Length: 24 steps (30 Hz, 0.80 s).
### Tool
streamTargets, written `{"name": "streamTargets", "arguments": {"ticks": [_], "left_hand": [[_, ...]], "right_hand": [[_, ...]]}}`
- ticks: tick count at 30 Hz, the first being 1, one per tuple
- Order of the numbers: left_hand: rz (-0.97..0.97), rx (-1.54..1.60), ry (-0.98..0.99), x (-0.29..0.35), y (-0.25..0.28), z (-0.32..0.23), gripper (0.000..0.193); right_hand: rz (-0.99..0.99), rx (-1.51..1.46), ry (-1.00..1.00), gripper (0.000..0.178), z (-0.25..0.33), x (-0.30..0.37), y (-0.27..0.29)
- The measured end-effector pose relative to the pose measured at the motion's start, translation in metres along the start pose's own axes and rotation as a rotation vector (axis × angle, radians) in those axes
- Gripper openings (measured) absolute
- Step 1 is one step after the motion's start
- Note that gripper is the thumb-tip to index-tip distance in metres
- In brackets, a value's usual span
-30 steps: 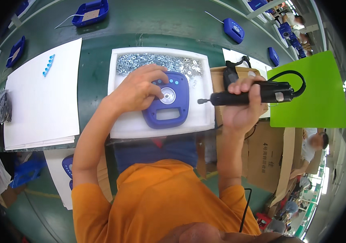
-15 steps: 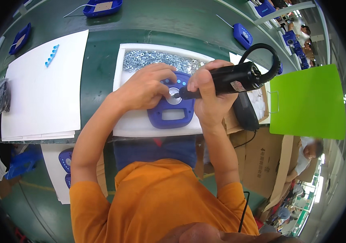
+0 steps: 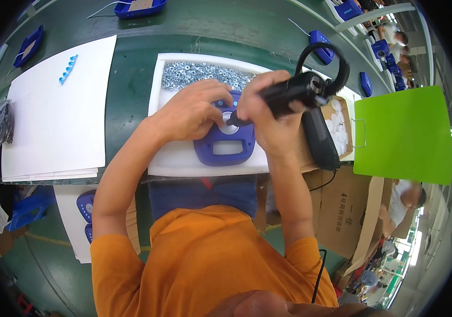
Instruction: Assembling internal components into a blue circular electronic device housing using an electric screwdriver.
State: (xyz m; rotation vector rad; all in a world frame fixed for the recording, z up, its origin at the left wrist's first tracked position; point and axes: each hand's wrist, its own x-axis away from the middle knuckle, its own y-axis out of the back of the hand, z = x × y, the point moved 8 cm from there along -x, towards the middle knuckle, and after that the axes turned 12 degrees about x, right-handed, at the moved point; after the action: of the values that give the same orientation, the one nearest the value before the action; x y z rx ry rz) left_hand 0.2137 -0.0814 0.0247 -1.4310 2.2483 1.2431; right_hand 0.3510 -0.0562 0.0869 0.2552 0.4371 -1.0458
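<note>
My right hand (image 3: 269, 119) is wrapped around a black electric screwdriver (image 3: 292, 96), which slants down to the left. Its tip is at the round silver centre (image 3: 229, 128) of a blue plastic housing (image 3: 226, 160). My left hand (image 3: 191, 113) lies over the housing's left side, fingers bent, thumb and fingertips drawn together beside the driver tip. Whatever those fingertips pinch is too small and covered to make out. Beneath is a white foam tray (image 3: 175, 167), where the housing lies flat with its rectangular opening toward me.
Many small metal nuts (image 3: 194, 75) fill the tray's far part. To the right are a black elongated object (image 3: 319, 140), a carton of white discs (image 3: 338, 124) and a green panel (image 3: 403, 134). White sheets (image 3: 59, 121) bearing a blue strip (image 3: 68, 70) lie left. More blue housings (image 3: 141, 9) stand beyond.
My right hand and the screwdriver have shifted a little left and away from me, and the driver's rear end has swung left. My left hand stays almost where it was.
</note>
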Motion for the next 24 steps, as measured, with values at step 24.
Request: {"name": "streamTargets", "arguments": {"ticks": [24], "left_hand": [[0.021,-0.01,0.042,0.0022,-0.0015,0.0036,0.019]], "right_hand": [[-0.22,0.159,-0.053,0.025,-0.0012,-0.0002,0.0065]]}}
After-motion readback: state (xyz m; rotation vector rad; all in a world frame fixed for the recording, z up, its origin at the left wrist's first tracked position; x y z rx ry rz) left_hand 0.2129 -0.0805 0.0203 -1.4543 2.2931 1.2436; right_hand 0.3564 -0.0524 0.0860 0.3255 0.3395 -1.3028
